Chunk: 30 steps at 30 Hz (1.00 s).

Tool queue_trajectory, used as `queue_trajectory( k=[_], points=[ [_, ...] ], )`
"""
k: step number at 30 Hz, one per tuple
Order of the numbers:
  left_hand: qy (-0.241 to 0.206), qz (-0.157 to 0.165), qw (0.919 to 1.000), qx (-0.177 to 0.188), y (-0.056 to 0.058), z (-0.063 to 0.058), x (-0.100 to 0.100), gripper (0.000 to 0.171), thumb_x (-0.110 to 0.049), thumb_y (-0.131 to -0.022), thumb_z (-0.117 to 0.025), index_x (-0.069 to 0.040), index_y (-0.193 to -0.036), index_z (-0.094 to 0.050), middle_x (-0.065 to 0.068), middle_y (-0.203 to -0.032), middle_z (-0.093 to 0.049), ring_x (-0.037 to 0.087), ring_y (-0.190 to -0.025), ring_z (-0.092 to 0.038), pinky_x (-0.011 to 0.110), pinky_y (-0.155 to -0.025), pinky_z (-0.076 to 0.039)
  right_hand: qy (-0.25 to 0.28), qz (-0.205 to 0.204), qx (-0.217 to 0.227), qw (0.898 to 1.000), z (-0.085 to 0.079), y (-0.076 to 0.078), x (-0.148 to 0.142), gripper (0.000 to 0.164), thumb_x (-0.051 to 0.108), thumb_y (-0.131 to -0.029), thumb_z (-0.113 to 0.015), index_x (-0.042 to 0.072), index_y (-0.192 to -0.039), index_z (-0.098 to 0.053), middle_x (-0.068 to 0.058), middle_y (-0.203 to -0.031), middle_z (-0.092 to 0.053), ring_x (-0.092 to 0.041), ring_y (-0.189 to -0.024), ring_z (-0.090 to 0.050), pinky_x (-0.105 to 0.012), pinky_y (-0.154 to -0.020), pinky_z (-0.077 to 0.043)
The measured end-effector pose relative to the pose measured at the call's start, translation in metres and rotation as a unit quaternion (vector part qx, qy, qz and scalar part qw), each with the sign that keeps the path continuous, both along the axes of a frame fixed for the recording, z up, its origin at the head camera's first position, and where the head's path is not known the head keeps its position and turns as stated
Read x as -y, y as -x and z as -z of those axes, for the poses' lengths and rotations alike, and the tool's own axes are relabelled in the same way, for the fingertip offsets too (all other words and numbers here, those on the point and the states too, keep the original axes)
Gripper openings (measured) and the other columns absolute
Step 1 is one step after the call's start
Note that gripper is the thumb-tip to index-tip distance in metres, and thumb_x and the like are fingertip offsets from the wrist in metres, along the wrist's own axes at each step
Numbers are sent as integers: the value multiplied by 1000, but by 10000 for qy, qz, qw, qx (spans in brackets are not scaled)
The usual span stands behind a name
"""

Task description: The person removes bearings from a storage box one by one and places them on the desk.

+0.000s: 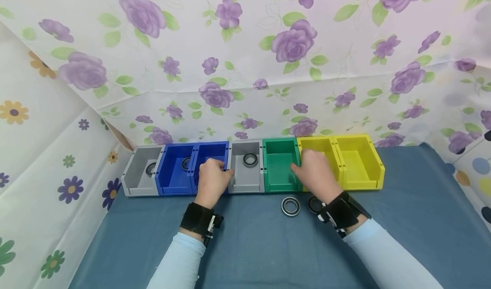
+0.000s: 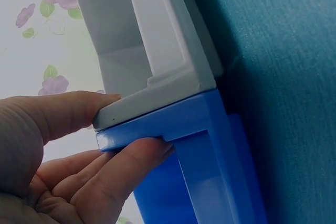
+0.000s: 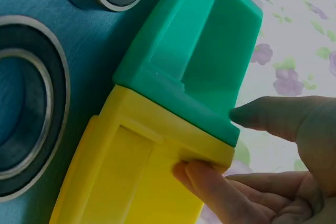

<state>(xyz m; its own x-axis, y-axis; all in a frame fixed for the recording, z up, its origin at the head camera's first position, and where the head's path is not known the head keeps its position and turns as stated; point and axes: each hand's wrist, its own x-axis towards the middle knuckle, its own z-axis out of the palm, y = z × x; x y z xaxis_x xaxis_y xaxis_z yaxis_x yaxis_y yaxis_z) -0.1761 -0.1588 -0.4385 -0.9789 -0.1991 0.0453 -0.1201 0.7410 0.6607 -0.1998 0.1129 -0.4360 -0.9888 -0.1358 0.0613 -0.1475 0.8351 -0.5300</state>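
Observation:
My left hand (image 1: 211, 182) pinches the touching side walls of a blue bin (image 2: 210, 182) and the middle grey bin (image 2: 168, 40), thumb on the grey side, fingers inside the blue. My right hand (image 1: 317, 174) pinches the touching walls of the green bin (image 3: 220, 40) and a yellow bin (image 3: 126, 156) likewise. One ball bearing (image 1: 250, 160) lies in the middle grey bin. Two more, a near bearing (image 1: 290, 206) and a partly hidden bearing (image 1: 315, 204) by my right wrist, lie on the table before the bins.
The bins stand side by side against a flowered backdrop (image 1: 249, 110). At the left end, a grey bin (image 1: 140, 174) and a blue bin (image 1: 174, 176) each hold a bearing. Another yellow bin (image 1: 358, 165) ends the row at right. A blue cloth (image 1: 253, 250) covers the table.

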Motion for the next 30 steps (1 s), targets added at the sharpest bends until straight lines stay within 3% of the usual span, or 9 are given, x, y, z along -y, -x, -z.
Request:
queue_trajectory(
  k=[3,8,10,16,22,24,27,30],
  points=[
    [-27,-13,10000,20,0,0,-1,18,-18,-80,-70,-9,-66,-62,-3,-53,-38,13,-45,-44,26,-40,-31,-283,-12,141,9995,1,3,0,26,24,-87,-61,10,-67,-52,-3,-55,-46,-16,-46,-48,-28,-42,-41],
    [-25,-9,10000,-9,1,-1,-1,13,-17,-80,-70,-7,-71,-65,-1,-57,-44,13,-48,-46,26,-42,-33,-478,-89,136,9987,-1,10,1,26,18,-87,-58,10,-63,-51,-3,-53,-47,-16,-44,-48,-28,-41,-40],
    [-33,-17,10000,5,0,-1,-1,10,-17,-80,-70,-7,-80,-68,0,-61,-51,12,-51,-49,26,-43,-36,-425,-63,329,9985,-3,13,1,24,16,-86,-58,10,-64,-52,-3,-54,-47,-17,-44,-48,-27,-40,-40],
    [-61,-103,9999,60,0,0,-1,25,-18,-79,-72,-2,-98,-69,5,-78,-63,13,-59,-56,26,-47,-44,-274,175,1106,9933,-11,20,3,13,12,-82,-56,7,-70,-54,-5,-59,-48,-19,-48,-50,-26,-41,-40],
    [-61,-38,10000,-4,1,0,0,20,-19,-78,-73,-4,-92,-69,3,-74,-60,12,-58,-54,25,-48,-44,-393,302,1138,9923,-15,23,6,10,13,-79,-59,7,-72,-54,-8,-64,-51,-20,-52,-50,-27,-43,-41],
    [61,-12,10000,40,1,-1,-1,16,-20,-80,-72,-4,-80,-67,0,-65,-52,13,-53,-49,25,-45,-39,-387,354,1170,9917,-14,24,7,11,14,-79,-59,7,-73,-54,-8,-66,-52,-20,-53,-51,-27,-44,-42],
    [497,0,9987,62,0,-5,-7,24,-23,-81,-70,-5,-70,-59,2,-59,-45,16,-49,-47,29,-41,-37,-328,433,1332,9896,-14,24,7,12,15,-80,-61,6,-75,-55,-9,-68,-54,-20,-53,-52,-27,-44,-43],
    [1131,71,9934,-200,-2,-8,-18,31,-23,-82,-70,2,-97,-62,15,-86,-60,25,-76,-61,35,-60,-50,-295,495,1460,9876,-15,23,8,13,16,-81,-62,6,-75,-56,-9,-68,-55,-20,-53,-53,-27,-45,-44]
  ],
)
